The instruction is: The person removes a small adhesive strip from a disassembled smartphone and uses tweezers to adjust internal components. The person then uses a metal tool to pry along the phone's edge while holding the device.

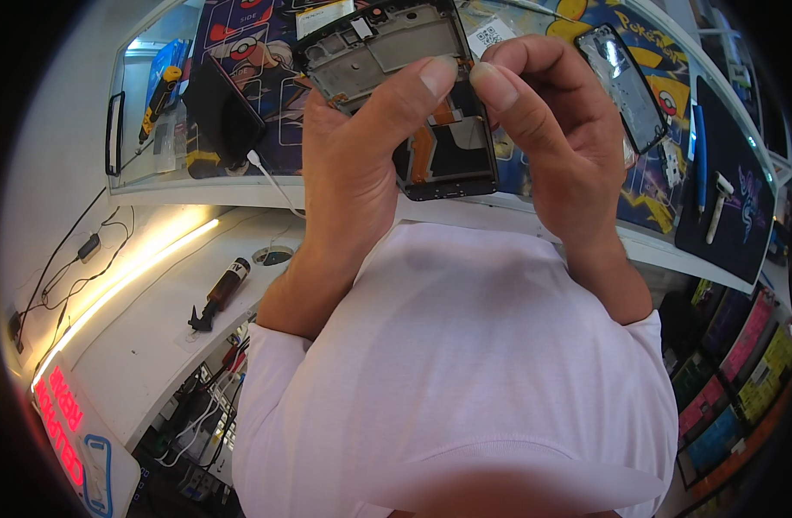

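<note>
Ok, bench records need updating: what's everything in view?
Opened phone: one, black-grey, top centre
Phone frame: one, black-grey, upper right
Slab: one, black, upper left
Patterned mat: count unclear, multicoloured, worktop
Handled tool: one, yellow-black, upper left
Cables: several, white and black, left
Black mat: one, black, far right
Stick: one, blue, black mat
Razor-like tool: one, white, black mat
Bottle: one, brown-black, left
Light strip: one, yellowish, left
Sign: one, red-lit, lower left
Packs: several, mixed, lower right
Shirt: one, white, lower centre
Left hand: one, bare, phone's left
Right hand: one, bare, phone's right
</note>
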`<act>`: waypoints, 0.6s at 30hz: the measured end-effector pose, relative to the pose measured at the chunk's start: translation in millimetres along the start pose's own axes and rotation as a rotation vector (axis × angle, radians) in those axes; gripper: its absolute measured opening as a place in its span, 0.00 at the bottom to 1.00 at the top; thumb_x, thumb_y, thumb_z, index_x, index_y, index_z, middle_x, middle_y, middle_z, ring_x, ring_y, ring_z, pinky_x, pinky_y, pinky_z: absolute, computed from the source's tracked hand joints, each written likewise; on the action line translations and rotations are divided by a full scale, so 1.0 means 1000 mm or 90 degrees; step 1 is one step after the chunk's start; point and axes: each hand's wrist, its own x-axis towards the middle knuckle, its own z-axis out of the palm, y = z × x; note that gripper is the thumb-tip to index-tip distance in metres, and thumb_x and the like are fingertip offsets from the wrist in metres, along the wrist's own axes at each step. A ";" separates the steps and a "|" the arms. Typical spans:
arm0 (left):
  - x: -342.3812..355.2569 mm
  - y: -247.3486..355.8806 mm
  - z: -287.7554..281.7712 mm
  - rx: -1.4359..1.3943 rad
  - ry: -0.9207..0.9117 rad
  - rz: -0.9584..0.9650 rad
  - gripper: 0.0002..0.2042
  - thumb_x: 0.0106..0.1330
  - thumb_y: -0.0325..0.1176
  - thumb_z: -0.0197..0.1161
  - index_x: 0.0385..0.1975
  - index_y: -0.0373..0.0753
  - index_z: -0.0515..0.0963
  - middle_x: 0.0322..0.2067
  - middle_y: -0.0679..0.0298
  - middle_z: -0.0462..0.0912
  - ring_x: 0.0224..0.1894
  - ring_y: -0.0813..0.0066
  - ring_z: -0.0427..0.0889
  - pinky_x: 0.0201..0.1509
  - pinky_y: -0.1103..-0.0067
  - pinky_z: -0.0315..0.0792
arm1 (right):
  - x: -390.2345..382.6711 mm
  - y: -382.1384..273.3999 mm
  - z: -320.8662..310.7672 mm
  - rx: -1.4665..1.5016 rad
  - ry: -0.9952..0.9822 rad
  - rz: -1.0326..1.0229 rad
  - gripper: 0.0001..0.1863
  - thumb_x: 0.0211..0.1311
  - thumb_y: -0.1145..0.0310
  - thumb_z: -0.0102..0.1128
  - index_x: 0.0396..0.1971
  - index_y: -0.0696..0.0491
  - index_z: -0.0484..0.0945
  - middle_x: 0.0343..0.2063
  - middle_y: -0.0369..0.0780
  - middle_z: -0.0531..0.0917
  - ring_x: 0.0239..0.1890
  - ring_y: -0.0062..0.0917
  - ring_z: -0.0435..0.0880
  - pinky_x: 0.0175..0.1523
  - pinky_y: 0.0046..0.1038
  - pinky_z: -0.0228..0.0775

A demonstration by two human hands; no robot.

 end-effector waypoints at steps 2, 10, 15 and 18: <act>0.000 -0.001 0.000 -0.010 -0.002 -0.004 0.11 0.61 0.30 0.70 0.42 0.35 0.82 0.36 0.66 0.86 0.38 0.80 0.83 0.45 0.80 0.75 | 0.000 0.000 0.002 0.002 0.005 -0.001 0.08 0.69 0.68 0.64 0.42 0.55 0.78 0.35 0.31 0.79 0.35 0.11 0.74 0.41 0.13 0.65; 0.000 0.001 -0.001 0.077 -0.009 0.006 0.14 0.65 0.33 0.62 0.47 0.32 0.79 0.40 0.62 0.85 0.41 0.76 0.84 0.49 0.76 0.78 | -0.002 -0.001 0.005 -0.012 0.018 -0.001 0.08 0.68 0.69 0.64 0.42 0.55 0.77 0.34 0.31 0.79 0.34 0.10 0.74 0.40 0.13 0.67; 0.000 0.000 0.002 0.018 0.017 0.002 0.12 0.61 0.32 0.69 0.42 0.35 0.81 0.34 0.66 0.85 0.34 0.80 0.81 0.40 0.81 0.74 | -0.001 -0.003 0.007 -0.038 0.021 -0.012 0.10 0.67 0.71 0.65 0.45 0.56 0.78 0.34 0.32 0.81 0.33 0.10 0.76 0.38 0.13 0.69; 0.000 0.001 0.005 0.050 0.026 0.027 0.12 0.61 0.32 0.69 0.41 0.35 0.82 0.34 0.66 0.85 0.33 0.81 0.81 0.39 0.82 0.73 | 0.001 -0.004 0.008 -0.080 0.027 -0.050 0.11 0.67 0.71 0.66 0.46 0.57 0.79 0.36 0.33 0.83 0.33 0.11 0.77 0.38 0.13 0.70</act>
